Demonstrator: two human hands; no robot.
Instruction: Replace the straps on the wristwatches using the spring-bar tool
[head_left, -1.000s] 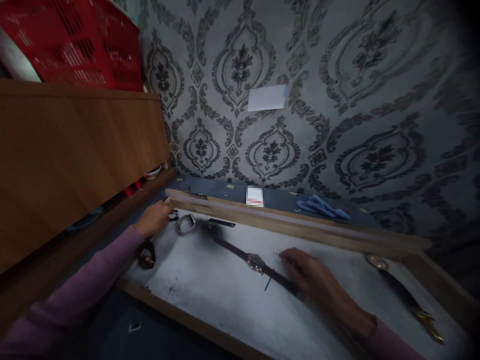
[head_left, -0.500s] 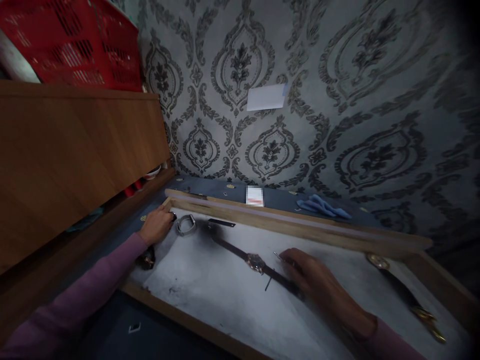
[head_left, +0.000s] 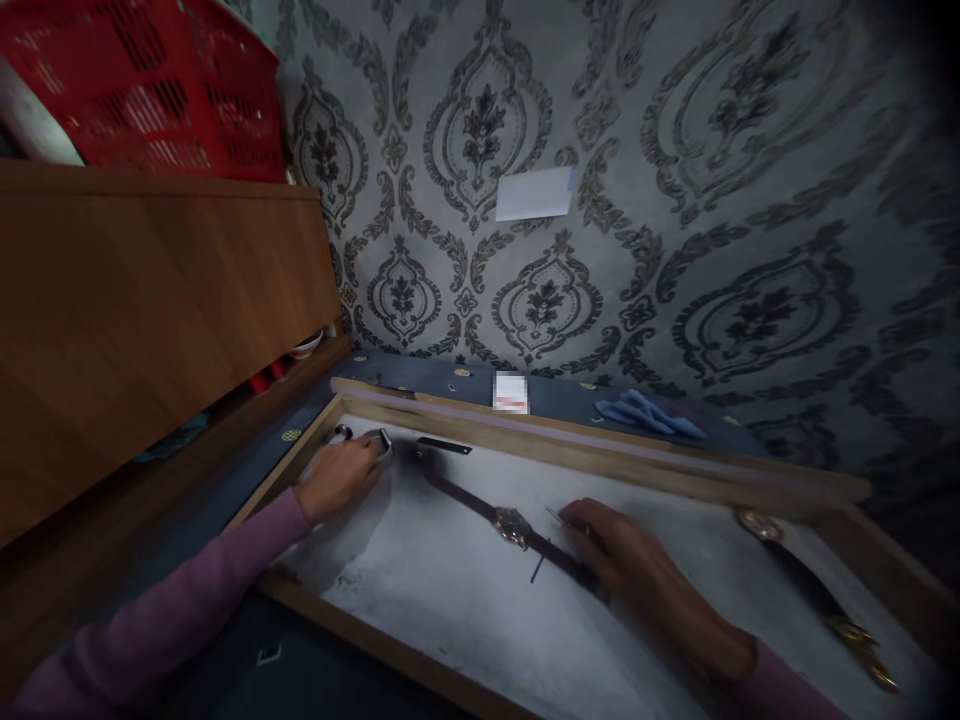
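Note:
My left hand [head_left: 341,478] reaches into the far left of a shallow wooden tray [head_left: 375,632], its fingers closed at a grey-banded wristwatch [head_left: 385,444]. A small dark round watch [head_left: 343,432] lies in the corner just behind that hand. My right hand [head_left: 637,565] rests low over the tray, fingers curled round a thin metal tool whose tip [head_left: 553,514] sticks out to the left. Between the hands a brown-strapped wristwatch [head_left: 511,524] is stretched out flat, its lower strap end close under the right hand. A thin dark pin [head_left: 538,568] lies against that strap.
On the right of the tray lies a gold watch with a black strap [head_left: 802,580]. A flat black strip [head_left: 444,446] lies near the back wall. Behind the tray are a small white box [head_left: 511,393] and a blue cloth [head_left: 649,413]. A wooden cabinet [head_left: 165,320] stands left.
My left hand has moved right from the tray's left corner to the grey-banded watch, uncovering the small dark watch. My right hand has stayed in place with its tool.

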